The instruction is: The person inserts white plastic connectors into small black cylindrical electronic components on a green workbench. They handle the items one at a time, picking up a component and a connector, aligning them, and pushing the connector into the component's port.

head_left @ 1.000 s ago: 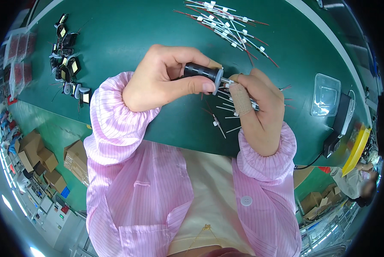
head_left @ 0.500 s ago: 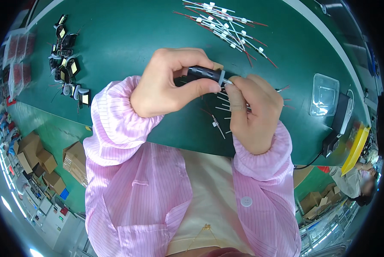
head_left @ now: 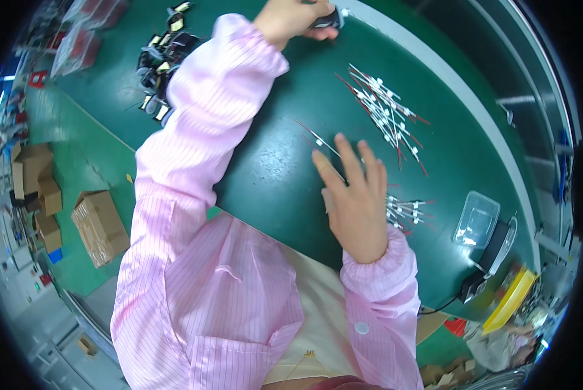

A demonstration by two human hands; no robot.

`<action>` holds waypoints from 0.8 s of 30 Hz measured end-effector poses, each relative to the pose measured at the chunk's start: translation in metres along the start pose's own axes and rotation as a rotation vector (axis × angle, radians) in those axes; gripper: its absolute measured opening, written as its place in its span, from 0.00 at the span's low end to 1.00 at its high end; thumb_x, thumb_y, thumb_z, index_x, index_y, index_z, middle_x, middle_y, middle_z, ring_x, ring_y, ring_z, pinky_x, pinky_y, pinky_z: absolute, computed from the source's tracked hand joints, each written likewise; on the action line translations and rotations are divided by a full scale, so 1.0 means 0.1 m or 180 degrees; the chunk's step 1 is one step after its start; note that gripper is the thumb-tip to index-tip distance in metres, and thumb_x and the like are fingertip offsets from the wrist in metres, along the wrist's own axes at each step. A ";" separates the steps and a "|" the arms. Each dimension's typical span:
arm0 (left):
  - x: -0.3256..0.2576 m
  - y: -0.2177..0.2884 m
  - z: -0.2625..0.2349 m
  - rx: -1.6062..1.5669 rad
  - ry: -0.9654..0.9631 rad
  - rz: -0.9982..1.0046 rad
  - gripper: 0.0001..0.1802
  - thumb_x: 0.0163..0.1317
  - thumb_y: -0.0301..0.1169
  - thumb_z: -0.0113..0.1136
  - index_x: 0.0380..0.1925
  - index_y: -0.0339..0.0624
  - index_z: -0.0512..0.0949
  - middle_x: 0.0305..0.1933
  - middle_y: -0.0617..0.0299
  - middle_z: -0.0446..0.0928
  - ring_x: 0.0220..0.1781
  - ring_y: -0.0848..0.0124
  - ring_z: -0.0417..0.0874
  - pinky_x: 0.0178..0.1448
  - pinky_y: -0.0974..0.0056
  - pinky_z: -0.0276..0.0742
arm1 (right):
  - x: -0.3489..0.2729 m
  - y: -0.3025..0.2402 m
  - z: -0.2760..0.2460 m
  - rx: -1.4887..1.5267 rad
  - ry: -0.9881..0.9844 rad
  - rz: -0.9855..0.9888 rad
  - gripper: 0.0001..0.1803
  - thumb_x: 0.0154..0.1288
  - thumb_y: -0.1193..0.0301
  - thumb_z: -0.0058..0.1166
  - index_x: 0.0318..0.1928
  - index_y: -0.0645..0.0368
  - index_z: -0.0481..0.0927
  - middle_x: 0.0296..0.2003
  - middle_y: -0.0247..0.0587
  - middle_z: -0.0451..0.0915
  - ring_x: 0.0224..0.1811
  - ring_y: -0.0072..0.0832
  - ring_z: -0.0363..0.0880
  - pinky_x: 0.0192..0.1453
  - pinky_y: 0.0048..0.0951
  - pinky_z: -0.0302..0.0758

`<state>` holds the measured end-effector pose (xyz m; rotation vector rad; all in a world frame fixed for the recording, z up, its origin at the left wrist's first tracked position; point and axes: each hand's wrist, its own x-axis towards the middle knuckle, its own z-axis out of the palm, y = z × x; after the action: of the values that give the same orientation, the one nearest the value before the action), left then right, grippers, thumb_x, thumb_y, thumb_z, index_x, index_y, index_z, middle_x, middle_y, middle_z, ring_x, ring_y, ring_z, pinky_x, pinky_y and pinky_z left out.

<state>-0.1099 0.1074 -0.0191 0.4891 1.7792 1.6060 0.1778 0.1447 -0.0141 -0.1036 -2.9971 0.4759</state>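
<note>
My left hand (head_left: 290, 21) is stretched out to the far edge of the green table, its fingers closed around a black cylindrical part (head_left: 327, 19) with a grey end. Part of that piece is cut off or hidden by the fingers. My right hand (head_left: 358, 205) hovers palm down over the tabletop, slightly blurred, its fingers spread and holding nothing. By its fingertips lies a single thin wire (head_left: 320, 140) with a white connector. Beside its wrist is a small bunch of similar wires (head_left: 406, 210), partly covered by the hand.
A loose pile of red and white wires (head_left: 385, 110) lies right of centre. Black parts with pale labels (head_left: 158, 68) are heaped at left. On the right are a clear plastic box (head_left: 477, 220), a black device with a cable (head_left: 499, 247) and a yellow bin (head_left: 511, 299). Cardboard boxes (head_left: 100, 227) stand on the floor.
My hands have parted. The left has carried the black part forward to the far edge; the right has let go, opened and moved lower. The view has shifted too.
</note>
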 end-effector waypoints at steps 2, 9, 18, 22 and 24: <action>0.26 -0.20 -0.02 -0.0286 0.0363 0.0863 0.26 0.61 0.24 0.56 0.58 0.25 0.64 0.48 0.49 0.78 0.50 0.63 0.81 0.54 0.65 0.76 | -0.06 0.00 0.19 0.0069 -0.0063 -0.0110 0.24 0.57 0.77 0.54 0.57 0.59 0.72 0.63 0.43 0.67 0.64 0.45 0.65 0.65 0.54 0.61; -0.60 0.26 -0.18 0.3407 0.1161 0.3157 0.25 0.63 0.42 0.59 0.54 0.37 0.74 0.47 0.48 0.79 0.50 0.57 0.81 0.53 0.60 0.76 | -0.03 0.00 0.26 0.0218 0.0058 -0.0039 0.21 0.57 0.77 0.53 0.53 0.69 0.73 0.59 0.45 0.70 0.61 0.40 0.69 0.65 0.51 0.62; -1.16 -0.33 -2.46 0.4261 0.1852 -0.0200 0.35 0.65 0.56 0.48 0.61 0.40 0.68 0.61 0.39 0.70 0.65 0.46 0.69 0.66 0.53 0.65 | -0.02 0.05 0.24 0.0660 0.0556 -0.0039 0.18 0.52 0.82 0.56 0.46 0.72 0.74 0.48 0.49 0.72 0.46 0.44 0.72 0.53 0.43 0.69; -1.06 -0.93 -2.67 0.3790 0.1673 0.1267 0.25 0.68 0.43 0.50 0.58 0.36 0.71 0.65 0.42 0.67 0.68 0.49 0.65 0.70 0.56 0.59 | 0.02 0.06 0.26 0.0753 0.0855 0.0021 0.16 0.52 0.84 0.56 0.44 0.72 0.75 0.48 0.50 0.72 0.42 0.45 0.73 0.47 0.40 0.71; -1.01 -1.00 -2.47 0.3305 0.1711 0.1295 0.22 0.68 0.39 0.49 0.56 0.36 0.73 0.64 0.45 0.68 0.68 0.52 0.66 0.71 0.57 0.58 | 0.04 0.08 0.23 0.0765 0.0968 0.0042 0.16 0.53 0.84 0.56 0.44 0.72 0.75 0.48 0.50 0.72 0.41 0.45 0.73 0.46 0.40 0.72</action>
<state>-0.1959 -0.1548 -0.0914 0.9895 3.0558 0.9505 0.1714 0.1461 -0.0380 -0.1598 -2.6235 0.7434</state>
